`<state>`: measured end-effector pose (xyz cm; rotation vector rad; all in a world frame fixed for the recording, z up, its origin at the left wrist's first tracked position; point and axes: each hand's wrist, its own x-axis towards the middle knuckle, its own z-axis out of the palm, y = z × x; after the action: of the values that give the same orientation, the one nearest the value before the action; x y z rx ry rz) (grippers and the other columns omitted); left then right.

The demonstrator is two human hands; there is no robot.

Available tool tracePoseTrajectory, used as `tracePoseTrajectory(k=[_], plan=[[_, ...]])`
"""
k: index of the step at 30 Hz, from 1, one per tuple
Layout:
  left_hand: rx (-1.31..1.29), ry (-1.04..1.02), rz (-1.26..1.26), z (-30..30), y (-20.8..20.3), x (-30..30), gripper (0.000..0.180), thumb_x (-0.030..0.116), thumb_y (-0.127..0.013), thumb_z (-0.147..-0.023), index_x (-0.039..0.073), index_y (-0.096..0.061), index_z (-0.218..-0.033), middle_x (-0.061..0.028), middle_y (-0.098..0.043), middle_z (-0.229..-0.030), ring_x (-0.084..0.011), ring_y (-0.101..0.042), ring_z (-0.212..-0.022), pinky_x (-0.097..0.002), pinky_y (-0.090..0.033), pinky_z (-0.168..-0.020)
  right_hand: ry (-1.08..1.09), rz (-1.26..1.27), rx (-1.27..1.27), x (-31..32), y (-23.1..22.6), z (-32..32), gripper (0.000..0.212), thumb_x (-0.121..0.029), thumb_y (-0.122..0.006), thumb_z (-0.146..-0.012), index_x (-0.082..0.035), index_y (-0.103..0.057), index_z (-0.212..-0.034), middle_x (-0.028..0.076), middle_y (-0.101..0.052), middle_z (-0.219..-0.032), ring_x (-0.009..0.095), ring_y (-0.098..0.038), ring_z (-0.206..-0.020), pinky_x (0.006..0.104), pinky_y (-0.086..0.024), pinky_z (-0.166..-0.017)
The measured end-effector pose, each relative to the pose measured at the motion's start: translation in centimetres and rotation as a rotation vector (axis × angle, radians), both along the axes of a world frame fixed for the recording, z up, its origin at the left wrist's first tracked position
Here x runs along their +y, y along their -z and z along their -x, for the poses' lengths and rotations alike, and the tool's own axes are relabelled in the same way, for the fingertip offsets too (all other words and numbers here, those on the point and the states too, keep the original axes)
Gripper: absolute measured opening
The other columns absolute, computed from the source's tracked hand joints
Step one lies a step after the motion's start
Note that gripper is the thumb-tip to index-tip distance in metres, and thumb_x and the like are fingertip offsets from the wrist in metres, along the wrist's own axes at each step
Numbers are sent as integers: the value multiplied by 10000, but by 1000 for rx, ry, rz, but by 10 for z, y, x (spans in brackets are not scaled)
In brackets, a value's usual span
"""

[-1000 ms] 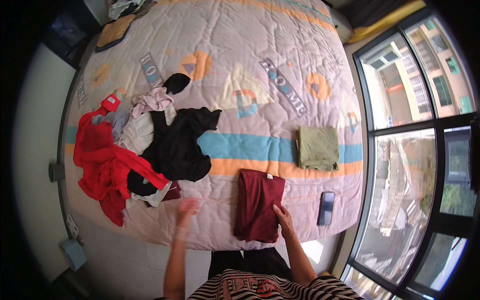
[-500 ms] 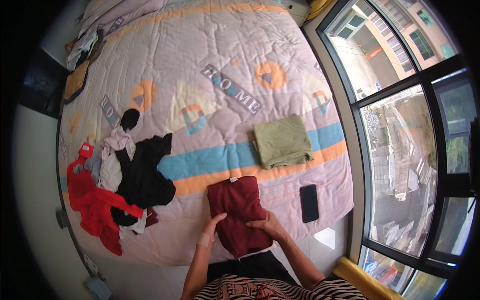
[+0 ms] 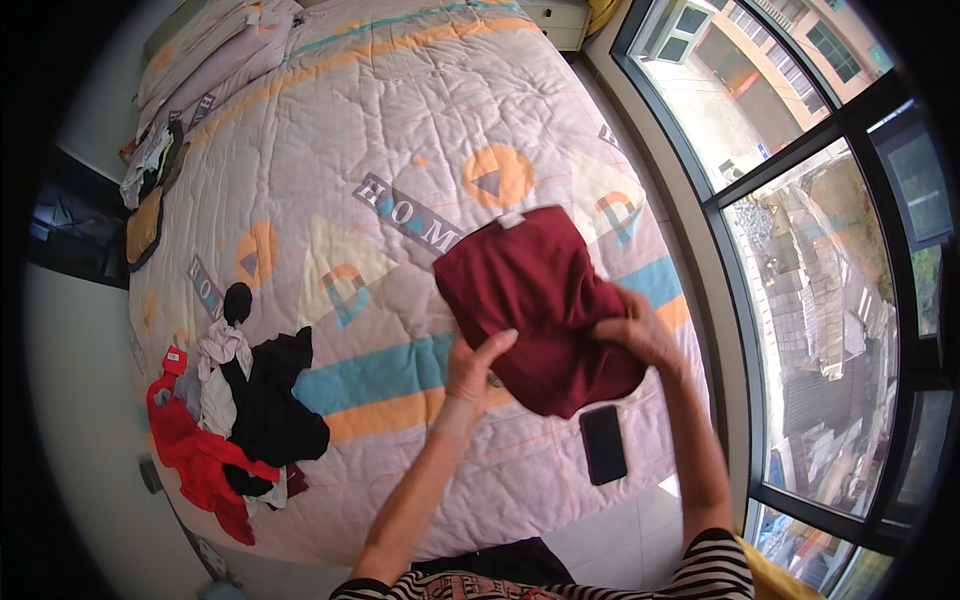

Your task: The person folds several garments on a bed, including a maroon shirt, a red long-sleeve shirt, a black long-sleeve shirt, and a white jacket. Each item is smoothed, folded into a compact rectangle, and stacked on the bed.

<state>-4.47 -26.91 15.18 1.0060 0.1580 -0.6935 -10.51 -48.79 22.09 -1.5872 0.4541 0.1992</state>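
Note:
A folded dark red garment (image 3: 535, 300) with a white tag at its far edge is held up over the bed. My left hand (image 3: 475, 368) grips its near left side, thumb on top and fingers underneath. On the right edge, my right hand (image 3: 640, 330) is closed round the cloth, slightly blurred. The garment hides the spot where the folded olive-green garment lay; only a sliver of green shows beside my left fingers. Just below the red cloth, a dark phone (image 3: 603, 445) lies on the bed.
A loose pile of clothes lies at the left, with a red garment (image 3: 190, 430) and a black one (image 3: 272, 400). The patterned quilt (image 3: 400, 110) covers the bed. More clothes (image 3: 145, 225) lie at the far left edge. Tall windows (image 3: 800, 260) stand along the right side.
Both hands have lifted the dark red garment off the bed and carried it away from me and to the right, over the olive-green garment. The head view has shifted as well.

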Motion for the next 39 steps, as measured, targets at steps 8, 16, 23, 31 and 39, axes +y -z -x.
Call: tracePoseTrajectory(k=[8,16,23,31,39], plan=[[559,-103,102,106,131,-51,253,180,-605,-836,94,-537,-1064,-63,-606,-1010,-184,-582,-943,-351,-481,-826,-684,1330,-47,-24,77,-96,482,-130,-604,-637,-158,-599,-1118,107,-583,-1025,268,-529,-1018,401,-396,-880],[-446,208,-348,26,26,-38,175,186,-506,-915,40,-579,-978,-70,-620,-961,-180,-582,-903,-290,-448,-806,-27,1322,-397,-12,121,-78,287,-152,-572,-774,-144,-584,-1060,92,-525,-1091,278,-481,-1020,409,-370,-861],[-1401,450,-1181,-36,143,-58,602,364,-542,-844,151,-331,-1366,-140,-285,-1417,-280,-274,-1305,-423,-244,-1044,202,1231,-302,-21,212,-58,402,-406,-591,-787,-151,-559,-1096,78,-492,-1175,279,-442,-1075,415,-336,-897],[-1301,437,-1183,-31,150,-17,642,370,-586,-802,178,-339,-1363,-158,-300,-1405,-333,-277,-1294,-437,-258,-1034,-188,2064,110,-60,245,-56,251,-216,-414,-851,-154,-559,-1047,76,-572,-1052,209,-511,-1026,323,-383,-908],[-981,281,-1115,37,152,105,524,266,-572,-836,120,-408,-1311,-173,-381,-1340,-316,-340,-1257,-425,-303,-1000,180,1478,441,-67,212,-32,395,-387,-347,-926,-181,-534,-1206,134,-524,-1084,339,-511,-971,425,-416,-839]])
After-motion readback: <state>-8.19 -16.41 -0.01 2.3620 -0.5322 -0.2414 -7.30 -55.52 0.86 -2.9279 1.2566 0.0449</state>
